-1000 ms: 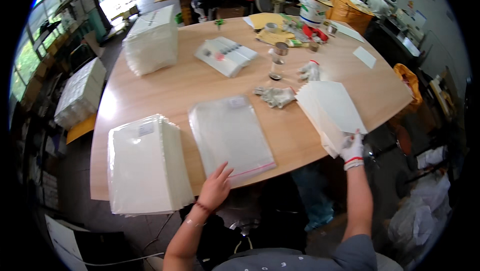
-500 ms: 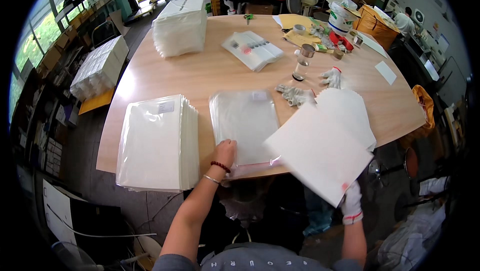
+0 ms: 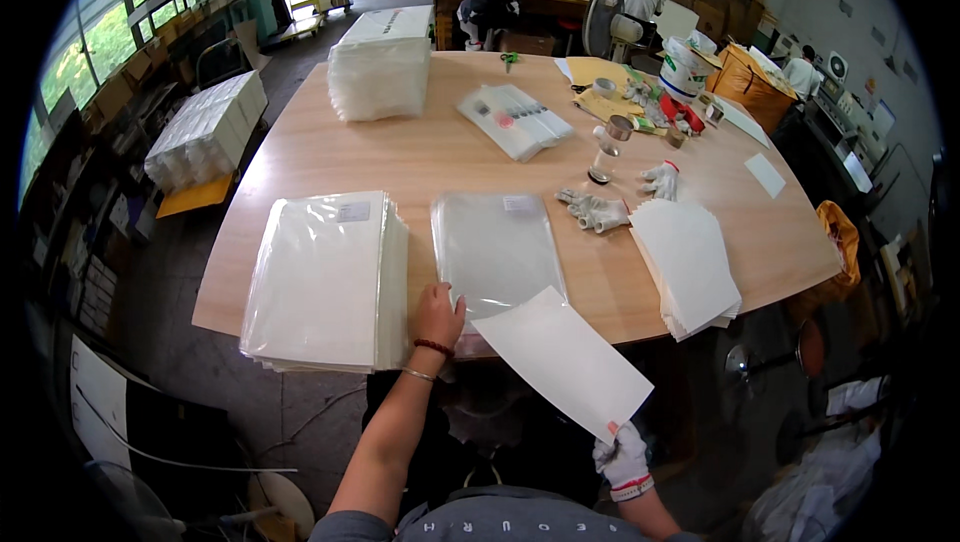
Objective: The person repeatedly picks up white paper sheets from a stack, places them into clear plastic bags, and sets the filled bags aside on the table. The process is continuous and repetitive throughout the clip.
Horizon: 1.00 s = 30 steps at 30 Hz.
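Observation:
My bare left hand (image 3: 438, 314), with beads and a bangle at the wrist, is closed at the lower left edge of the top clear plastic bag (image 3: 495, 252) on a flat pile. A small label shows near the bag's far end. My right hand (image 3: 622, 452) wears a white glove and pinches the near corner of a stiff white sheet (image 3: 575, 357). The sheet bends slightly, and its far left corner lies over the bag's near end. Exactly how my left fingertips grip the bag is hard to see.
Left of the bags stands a thick stack of bagged sheets (image 3: 315, 277); a fanned white sheet pile (image 3: 685, 262) lies right. Beyond are loose gloves (image 3: 592, 210), a glass jar (image 3: 605, 154), a package (image 3: 512, 122) and a tall bag stack (image 3: 380, 72). People sit farther back.
My right hand has brought the white sheet left and nearer, away from the sheet pile, to the bag's near end. My left hand stays at the bag's left edge.

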Each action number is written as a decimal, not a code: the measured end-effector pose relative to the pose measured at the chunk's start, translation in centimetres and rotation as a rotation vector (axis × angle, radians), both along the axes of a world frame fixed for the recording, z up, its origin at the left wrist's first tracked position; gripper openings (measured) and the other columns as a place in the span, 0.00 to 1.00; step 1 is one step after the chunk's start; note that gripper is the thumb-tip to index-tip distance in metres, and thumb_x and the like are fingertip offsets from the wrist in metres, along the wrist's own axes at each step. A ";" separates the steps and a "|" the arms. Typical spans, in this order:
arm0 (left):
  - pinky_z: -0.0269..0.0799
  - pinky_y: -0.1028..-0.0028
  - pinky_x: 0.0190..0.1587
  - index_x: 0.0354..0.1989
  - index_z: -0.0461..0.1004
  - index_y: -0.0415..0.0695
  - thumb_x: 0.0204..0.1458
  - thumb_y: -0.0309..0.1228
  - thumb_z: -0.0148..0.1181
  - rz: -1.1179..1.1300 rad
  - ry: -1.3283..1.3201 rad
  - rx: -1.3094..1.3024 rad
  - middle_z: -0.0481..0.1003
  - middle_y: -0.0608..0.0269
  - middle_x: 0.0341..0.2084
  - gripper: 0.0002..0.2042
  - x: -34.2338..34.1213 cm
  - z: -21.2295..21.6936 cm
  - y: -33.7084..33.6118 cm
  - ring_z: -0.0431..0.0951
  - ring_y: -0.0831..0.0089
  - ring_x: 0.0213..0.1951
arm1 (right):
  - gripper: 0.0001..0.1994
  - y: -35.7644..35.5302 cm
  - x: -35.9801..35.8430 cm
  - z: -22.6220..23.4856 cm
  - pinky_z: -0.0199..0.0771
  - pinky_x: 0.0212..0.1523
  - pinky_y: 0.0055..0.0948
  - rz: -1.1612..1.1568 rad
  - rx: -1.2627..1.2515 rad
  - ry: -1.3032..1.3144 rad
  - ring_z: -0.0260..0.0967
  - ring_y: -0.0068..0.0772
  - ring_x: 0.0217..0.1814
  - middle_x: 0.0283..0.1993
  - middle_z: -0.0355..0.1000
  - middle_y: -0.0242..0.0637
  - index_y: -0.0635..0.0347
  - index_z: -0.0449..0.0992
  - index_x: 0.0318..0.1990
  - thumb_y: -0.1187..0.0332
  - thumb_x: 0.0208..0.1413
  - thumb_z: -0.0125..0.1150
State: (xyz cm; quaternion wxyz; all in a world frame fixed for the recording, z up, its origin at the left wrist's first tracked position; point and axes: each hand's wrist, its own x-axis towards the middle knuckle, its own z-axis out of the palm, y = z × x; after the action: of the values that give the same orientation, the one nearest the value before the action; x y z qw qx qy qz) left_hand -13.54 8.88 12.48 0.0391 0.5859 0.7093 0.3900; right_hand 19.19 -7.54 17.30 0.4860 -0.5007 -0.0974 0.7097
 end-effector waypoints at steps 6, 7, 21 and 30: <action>0.68 0.72 0.22 0.27 0.72 0.32 0.48 0.31 0.53 -0.226 -0.618 -0.334 0.73 0.55 0.16 0.11 0.1 0.9 -0.7 0.73 0.69 0.17 | 0.08 -1.1 -3.1 1.1 0.59 0.15 0.22 -0.045 0.069 -0.097 0.55 0.20 0.14 0.20 0.61 0.30 0.60 0.64 0.39 0.68 0.54 0.44; 0.68 0.70 0.23 0.27 0.72 0.33 0.46 0.28 0.53 -0.186 -0.537 -0.255 0.74 0.56 0.16 0.08 0.7 1.4 -1.3 0.74 0.68 0.19 | 0.08 -1.1 -3.5 1.3 0.60 0.15 0.22 -0.021 0.080 -0.123 0.55 0.20 0.14 0.20 0.62 0.30 0.59 0.64 0.39 0.68 0.54 0.44; 0.70 0.73 0.40 0.45 0.63 0.36 0.54 0.27 0.44 -0.574 -1.957 -0.165 0.70 0.57 0.39 0.12 13.6 -14.4 -2.7 0.70 0.71 0.40 | 0.04 -0.7 -5.9 2.5 0.58 0.10 0.25 0.105 -0.014 -0.114 0.54 0.24 0.11 0.13 0.55 0.27 0.52 0.63 0.34 0.64 0.55 0.47; 0.66 0.73 0.44 0.47 0.65 0.39 0.51 0.28 0.47 -0.285 -1.312 -0.502 0.68 0.58 0.45 0.15 13.5 -10.9 -10.5 0.68 0.71 0.45 | 0.05 8.6 -10.5 -6.2 0.72 0.40 0.41 0.083 0.065 0.142 0.67 0.37 0.37 0.32 0.63 0.36 0.59 0.63 0.36 0.68 0.56 0.43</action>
State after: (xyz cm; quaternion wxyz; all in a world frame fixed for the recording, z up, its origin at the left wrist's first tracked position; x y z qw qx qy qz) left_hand 0.01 -1.58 1.62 0.6417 0.2910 0.5244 0.4780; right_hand 8.70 1.08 11.05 0.4778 -0.4286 -0.1061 0.7594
